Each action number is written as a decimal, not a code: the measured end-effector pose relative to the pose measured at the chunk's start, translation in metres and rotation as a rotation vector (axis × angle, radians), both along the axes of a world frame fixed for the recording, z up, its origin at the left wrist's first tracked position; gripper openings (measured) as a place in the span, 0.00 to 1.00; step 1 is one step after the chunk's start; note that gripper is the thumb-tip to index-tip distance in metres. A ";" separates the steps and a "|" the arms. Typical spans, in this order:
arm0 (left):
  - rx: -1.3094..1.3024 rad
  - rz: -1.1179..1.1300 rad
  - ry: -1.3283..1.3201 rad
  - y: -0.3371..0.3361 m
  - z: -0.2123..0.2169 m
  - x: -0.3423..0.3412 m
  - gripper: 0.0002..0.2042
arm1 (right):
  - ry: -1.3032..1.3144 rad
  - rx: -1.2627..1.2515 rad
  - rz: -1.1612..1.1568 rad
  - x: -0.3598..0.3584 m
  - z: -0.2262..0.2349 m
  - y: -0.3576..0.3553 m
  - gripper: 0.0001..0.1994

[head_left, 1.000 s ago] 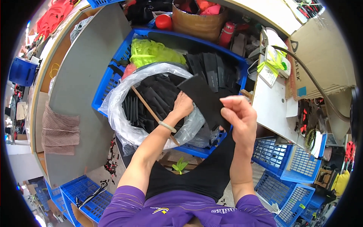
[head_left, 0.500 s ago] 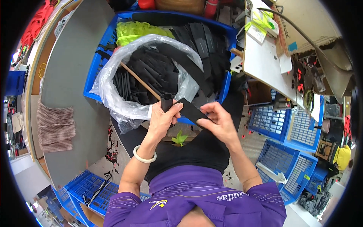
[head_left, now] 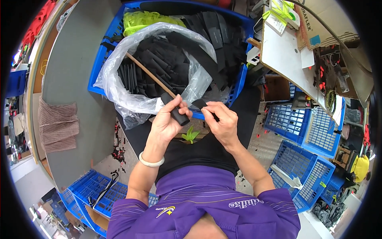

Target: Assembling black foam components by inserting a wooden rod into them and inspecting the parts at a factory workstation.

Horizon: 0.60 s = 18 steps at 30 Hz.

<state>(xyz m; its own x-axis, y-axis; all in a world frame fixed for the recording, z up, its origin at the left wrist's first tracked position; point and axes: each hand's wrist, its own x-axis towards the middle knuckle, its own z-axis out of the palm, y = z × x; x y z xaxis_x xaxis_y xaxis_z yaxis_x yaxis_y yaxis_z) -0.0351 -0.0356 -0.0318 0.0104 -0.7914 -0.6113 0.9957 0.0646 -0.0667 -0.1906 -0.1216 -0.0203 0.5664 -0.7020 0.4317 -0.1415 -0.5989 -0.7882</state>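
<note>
My left hand (head_left: pixel 167 121) is closed around a short black tube (head_left: pixel 181 117), with its open end toward me. A thin wooden stick (head_left: pixel 149 73) runs from over the bag down to the fingers, in line with the tube; my fingers partly hide where they meet. Close beside it, my right hand (head_left: pixel 223 121) pinches a small black strip (head_left: pixel 199 103) between thumb and fingertips; part of it is hidden in the hand. Beyond both hands, a clear plastic bag (head_left: pixel 105 81) stands open, full of flat black pieces (head_left: pixel 159 59).
The bag sits in a blue crate (head_left: pixel 95 75) with yellow-green material (head_left: pixel 147 22) and black strips (head_left: pixel 215 34). To the left is a grey table (head_left: pixel 79 79) with a checked cloth (head_left: pixel 58 127). Blue baskets (head_left: pixel 292 159) stand at right; a green plant (head_left: pixel 191 134) shows below my hands.
The black tube has tipped from upright to slanted, lining up with the stick. My right hand has moved left and turned; the strip it holds now shows much less.
</note>
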 end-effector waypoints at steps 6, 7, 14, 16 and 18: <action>0.110 0.183 0.091 -0.001 -0.010 0.004 0.06 | 0.037 0.146 0.022 -0.003 0.033 0.006 0.04; 0.118 0.244 0.155 -0.001 -0.011 0.003 0.07 | 0.037 0.138 0.032 -0.003 0.036 0.007 0.04; 0.165 0.239 -0.020 -0.002 0.002 -0.007 0.10 | 0.053 -0.015 0.099 0.006 0.032 0.011 0.05; 0.160 0.255 -0.090 -0.001 0.002 -0.009 0.11 | 0.074 -0.023 0.106 0.006 0.032 0.012 0.05; 0.156 0.267 -0.124 0.000 0.001 -0.010 0.11 | 0.095 -0.030 0.114 0.007 0.031 0.013 0.05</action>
<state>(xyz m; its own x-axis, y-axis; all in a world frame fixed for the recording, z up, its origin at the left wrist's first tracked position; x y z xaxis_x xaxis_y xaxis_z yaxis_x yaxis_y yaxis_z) -0.0455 -0.0354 -0.0310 0.2861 -0.6474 -0.7064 0.9423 0.3238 0.0849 -0.1834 -0.1084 0.0106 0.6811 -0.6181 0.3926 -0.1439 -0.6387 -0.7559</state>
